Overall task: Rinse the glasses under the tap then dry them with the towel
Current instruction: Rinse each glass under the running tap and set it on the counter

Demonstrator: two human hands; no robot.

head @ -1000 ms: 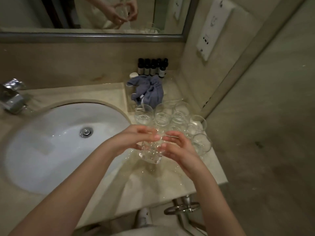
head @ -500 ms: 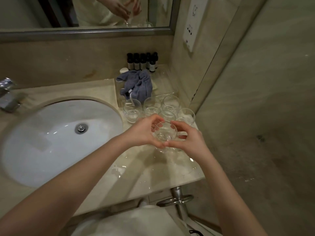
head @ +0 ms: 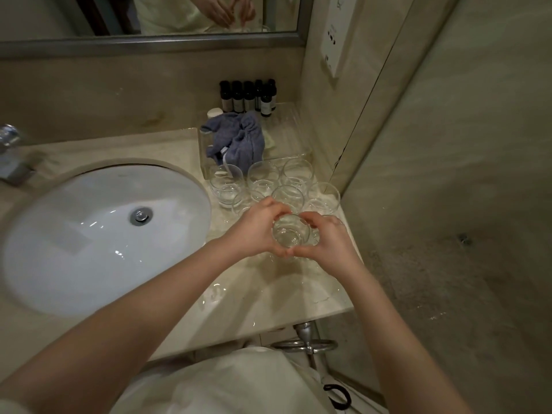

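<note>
A clear round glass (head: 290,232) stands upright at the front of a cluster of several glasses (head: 263,182) on the counter's right side. My left hand (head: 256,229) curls around its left side and my right hand (head: 330,239) around its right, thumbs meeting in front. A crumpled blue-grey towel (head: 237,140) lies in a clear tray behind the glasses. The tap (head: 10,156) is at the far left edge, behind the white basin (head: 74,240).
Several small dark bottles (head: 248,95) line the back wall by the mirror (head: 149,19). The wet marble counter (head: 268,300) ends just right of the glasses at a wall. A metal towel ring (head: 304,345) hangs below the counter edge.
The glass, held tilted above the counter a second ago, now stands upright among the other glasses with both hands still around it. The view has shifted slightly right.
</note>
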